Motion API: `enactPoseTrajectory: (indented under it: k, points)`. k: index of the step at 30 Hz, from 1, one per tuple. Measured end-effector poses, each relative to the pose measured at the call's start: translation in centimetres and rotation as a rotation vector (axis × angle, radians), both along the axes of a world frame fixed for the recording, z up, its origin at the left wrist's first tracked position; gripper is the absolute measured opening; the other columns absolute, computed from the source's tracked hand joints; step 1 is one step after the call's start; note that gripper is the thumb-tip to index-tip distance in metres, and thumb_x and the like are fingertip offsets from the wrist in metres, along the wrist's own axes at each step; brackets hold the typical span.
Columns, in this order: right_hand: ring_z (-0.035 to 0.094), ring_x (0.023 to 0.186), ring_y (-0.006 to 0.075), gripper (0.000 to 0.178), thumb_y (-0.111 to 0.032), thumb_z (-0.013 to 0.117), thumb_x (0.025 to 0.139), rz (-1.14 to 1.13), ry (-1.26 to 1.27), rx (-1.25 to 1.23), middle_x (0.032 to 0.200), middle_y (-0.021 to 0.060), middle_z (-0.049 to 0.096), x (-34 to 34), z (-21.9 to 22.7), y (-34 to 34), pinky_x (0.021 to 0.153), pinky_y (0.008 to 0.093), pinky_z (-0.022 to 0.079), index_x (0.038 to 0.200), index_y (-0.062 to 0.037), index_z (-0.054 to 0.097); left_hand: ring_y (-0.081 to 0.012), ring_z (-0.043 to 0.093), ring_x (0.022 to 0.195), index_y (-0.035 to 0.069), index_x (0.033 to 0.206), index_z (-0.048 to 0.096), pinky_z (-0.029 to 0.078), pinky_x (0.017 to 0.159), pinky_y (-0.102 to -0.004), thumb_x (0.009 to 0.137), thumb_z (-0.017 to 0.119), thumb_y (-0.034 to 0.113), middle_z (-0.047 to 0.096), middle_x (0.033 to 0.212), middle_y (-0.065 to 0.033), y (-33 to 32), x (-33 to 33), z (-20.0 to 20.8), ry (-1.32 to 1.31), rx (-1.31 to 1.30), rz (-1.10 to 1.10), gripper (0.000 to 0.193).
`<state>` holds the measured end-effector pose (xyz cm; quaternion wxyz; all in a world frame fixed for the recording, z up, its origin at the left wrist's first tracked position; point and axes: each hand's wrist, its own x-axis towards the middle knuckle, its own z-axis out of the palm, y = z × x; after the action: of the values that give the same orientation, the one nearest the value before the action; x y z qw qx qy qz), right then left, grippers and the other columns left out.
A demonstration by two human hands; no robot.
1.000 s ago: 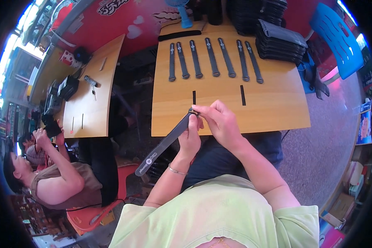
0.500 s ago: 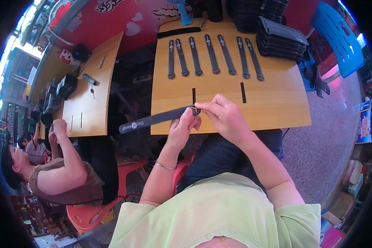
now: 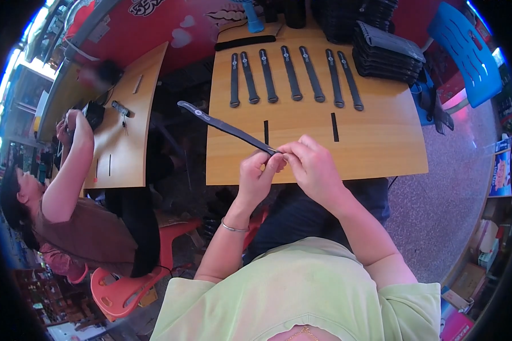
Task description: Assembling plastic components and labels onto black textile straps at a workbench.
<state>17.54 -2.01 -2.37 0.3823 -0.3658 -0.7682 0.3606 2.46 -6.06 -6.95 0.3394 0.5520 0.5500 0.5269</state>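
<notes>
a dark strap (image 3: 227,128) is pinched at one end by left hand (image 3: 255,181) and right hand (image 3: 315,170), fingers closed! seven similar straps (image 3: 291,74) are laid across the table (image 3: 381,148)

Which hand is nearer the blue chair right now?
Right. The right hand is at the held strap's near end, well left of the blue chair and closer to the body; the left hand, also on the strap, is farther left.
</notes>
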Motion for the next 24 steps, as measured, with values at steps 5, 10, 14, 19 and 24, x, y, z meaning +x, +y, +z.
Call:
enactPoseTrajectory:
  k: [5,10,14,19,24]
  points:
    - [0.060,0.071,0.0290,0.008,-0.003,0.059,0.083,-0.019,-0.001,0.002,0.078,0.0123,0.054,0.0,-0.2,0.5,0.062,0.0373,0.047,0.089,-0.0012,0.064,-0.0128,0.059,0.062,-0.003,0.076,0.063,0.046,0.058,-0.0247,0.089,0.058,0.008,0.062,0.067,-0.0071,0.0,-0.2,0.5,-0.013,-0.018,-0.025,0.018]
    - [0.057,0.066,0.0263,0.009,-0.004,0.063,0.080,-0.064,-0.039,0.169,0.075,0.0105,0.053,0.1,-0.4,1.9,0.059,0.0351,0.045,0.088,-0.0024,0.066,-0.0117,0.054,0.056,-0.003,0.071,0.060,0.043,0.053,-0.0262,0.089,0.057,0.009,0.059,0.061,-0.0054,-0.8,-1.1,1.8,0.079,-0.090,-0.178,0.022]
    - [0.056,0.064,0.0244,0.009,-0.005,0.066,0.078,-0.121,-0.069,0.301,0.072,0.0092,0.052,1.9,1.3,4.6,0.057,0.0337,0.044,0.086,-0.0018,0.066,-0.0110,0.051,0.053,-0.003,0.067,0.056,0.041,0.051,-0.0271,0.089,0.056,0.012,0.056,0.058,-0.0046,-2.9,-1.6,2.6,0.123,-0.247,-0.508,0.026]
    - [0.059,0.067,0.0264,0.008,-0.005,0.061,0.080,0.099,-0.305,0.331,0.078,0.0097,0.053,2.8,4.0,2.7,0.059,0.0362,0.047,0.087,-0.0035,0.064,-0.0103,0.054,0.057,-0.003,0.071,0.059,0.042,0.053,-0.0270,0.088,0.056,0.012,0.057,0.060,-0.0045,-2.6,-1.7,2.6,0.078,-0.353,-0.319,0.023]
    - [0.060,0.068,0.0272,0.010,-0.004,0.056,0.079,0.201,-0.454,0.292,0.081,0.0102,0.052,3.0,4.4,0.3,0.060,0.0377,0.048,0.087,-0.0047,0.061,-0.0070,0.057,0.071,0.002,0.119,0.046,0.042,0.059,-0.0177,0.095,0.042,0.007,0.058,0.085,-0.0019,-0.8,-0.4,3.7,-0.407,-0.312,-0.106,0.025]
